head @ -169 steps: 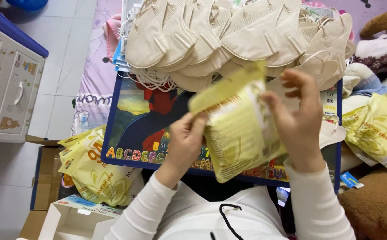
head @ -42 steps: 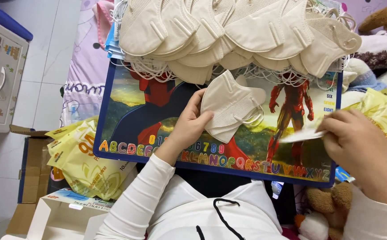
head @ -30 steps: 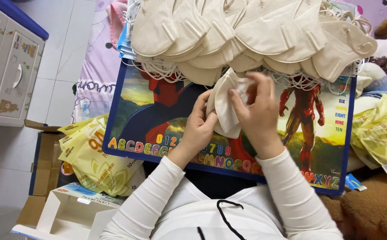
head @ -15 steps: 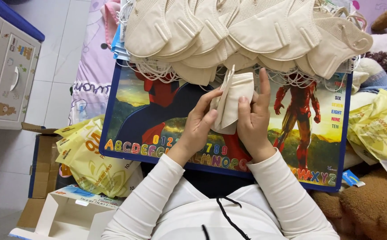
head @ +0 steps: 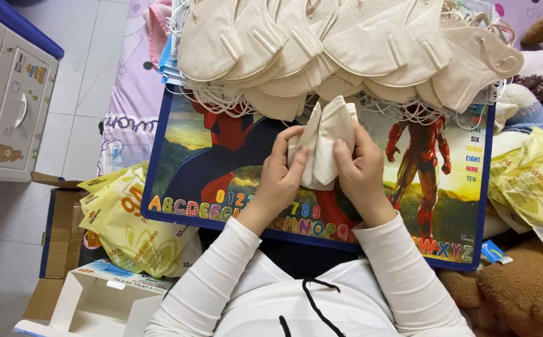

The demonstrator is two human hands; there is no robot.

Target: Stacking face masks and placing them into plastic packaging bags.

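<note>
both hands [head: 321, 171] hide the lower half of one folded beige mask [head: 327, 140].

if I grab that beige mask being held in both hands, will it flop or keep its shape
Probably floppy: the mask folds and creases between the left hand and right hand. Likely light, being thin fabric. Its ear loops may snag, judging by the tangled loops under the mask pile.

A heap of masks [head: 346, 47] lies at twelve o'clock on the picture board [head: 190, 143]. Packets [head: 134, 228] sit at eight o'clock, more packets [head: 533, 181] at three, a cabinet [head: 6, 93] at ten.
</note>
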